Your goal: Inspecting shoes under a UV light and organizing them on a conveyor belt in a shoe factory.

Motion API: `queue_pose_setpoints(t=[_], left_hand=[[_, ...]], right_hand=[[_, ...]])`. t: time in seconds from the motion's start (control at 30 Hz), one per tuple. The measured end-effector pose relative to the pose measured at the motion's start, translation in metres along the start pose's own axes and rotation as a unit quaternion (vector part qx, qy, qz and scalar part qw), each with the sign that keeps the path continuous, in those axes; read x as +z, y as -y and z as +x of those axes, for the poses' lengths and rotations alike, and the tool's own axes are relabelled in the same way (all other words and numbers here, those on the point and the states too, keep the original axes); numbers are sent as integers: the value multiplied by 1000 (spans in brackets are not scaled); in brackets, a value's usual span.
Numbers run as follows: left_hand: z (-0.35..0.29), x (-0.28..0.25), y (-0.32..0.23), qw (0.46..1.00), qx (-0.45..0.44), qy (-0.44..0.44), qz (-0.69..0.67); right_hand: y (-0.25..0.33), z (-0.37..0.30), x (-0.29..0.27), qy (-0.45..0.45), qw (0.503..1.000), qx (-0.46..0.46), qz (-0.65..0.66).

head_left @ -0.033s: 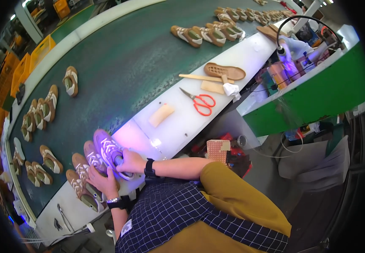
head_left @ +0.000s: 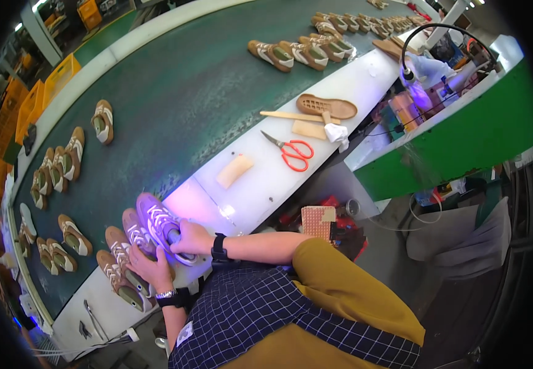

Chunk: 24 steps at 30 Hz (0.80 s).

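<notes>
Side by side on the white bench edge stand several brown-and-white lace-up sneakers. Purple light tints the rightmost sneaker [head_left: 154, 215]. My right hand [head_left: 192, 238] grips it at the heel, thumb by the collar opening. Just left of it is a second sneaker [head_left: 136, 229]; my left hand [head_left: 151, 267] is closed around its heel end, partly hiding it. Two more brown sneakers [head_left: 116, 243] lie left of that hand, toes pointing away from me, heels near the bench's front edge.
Red-handled scissors [head_left: 296, 155], a tan shoe sole [head_left: 327, 106], a wooden stick [head_left: 285, 114] and a beige piece [head_left: 236, 170] lie on the white ledge [head_left: 260, 197]. More sneakers [head_left: 74, 234] stand on the green belt [head_left: 186, 92]. A bent-neck lamp [head_left: 409, 74] stands right, pliers [head_left: 94, 317] lower left.
The rightmost sneaker's toe sits very slightly nearer to me. Both hands keep their holds, and the view has shifted a little.
</notes>
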<state>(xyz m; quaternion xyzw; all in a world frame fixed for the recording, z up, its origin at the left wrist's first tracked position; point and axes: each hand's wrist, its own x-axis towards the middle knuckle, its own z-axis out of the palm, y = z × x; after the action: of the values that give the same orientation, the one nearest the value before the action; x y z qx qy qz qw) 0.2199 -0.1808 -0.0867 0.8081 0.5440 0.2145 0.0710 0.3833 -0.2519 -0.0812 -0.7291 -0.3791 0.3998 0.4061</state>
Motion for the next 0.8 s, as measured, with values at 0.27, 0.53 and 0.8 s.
queue_pose_setpoints(t=[0.27, 0.53, 0.8], left_hand=[[-2, -3, -12, 996, 77, -18, -43], [-25, 15, -52, 961, 100, 14, -258], [-17, 6, -74, 996, 50, 50, -57]], right_hand=[[13, 4, -18, -7, 998, -45, -36], [-11, 17, -52, 185, 966, -175, -41], [-41, 138, -257, -108, 976, -87, -170]])
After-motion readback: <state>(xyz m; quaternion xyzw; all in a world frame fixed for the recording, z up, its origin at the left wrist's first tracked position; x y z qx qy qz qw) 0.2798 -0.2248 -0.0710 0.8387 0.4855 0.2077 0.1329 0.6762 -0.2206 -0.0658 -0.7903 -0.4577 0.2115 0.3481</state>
